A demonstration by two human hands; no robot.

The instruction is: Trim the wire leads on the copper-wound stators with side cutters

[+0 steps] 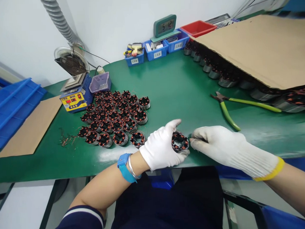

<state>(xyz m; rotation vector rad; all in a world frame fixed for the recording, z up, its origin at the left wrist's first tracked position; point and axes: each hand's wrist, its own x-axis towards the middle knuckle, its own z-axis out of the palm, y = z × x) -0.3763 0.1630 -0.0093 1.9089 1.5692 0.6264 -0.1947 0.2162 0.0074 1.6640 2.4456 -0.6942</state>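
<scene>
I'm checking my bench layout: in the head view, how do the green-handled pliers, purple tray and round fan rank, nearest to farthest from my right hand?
1. Green-handled pliers: just beyond your right hand.
2. Purple tray: toward the table's back left.
3. Round fan: farther left, by the wall.

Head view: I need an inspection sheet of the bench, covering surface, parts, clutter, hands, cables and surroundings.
Surface: green tabletop, glossy, with light reflections.
Parts: copper-wound cores grouped left of centre; more lie partly under a cardboard sheet at right.
Clutter: wire scraps left of the group; green-handled pliers lie with handles spread.
Left hand: gloved, holding one core.
Right hand: gloved, fingertips together beside that core; any wire between them is too small to tell.
Cables: dark cable against the wall, behind the purple tray.
Surroundings: fan, hose, clock.
</scene>
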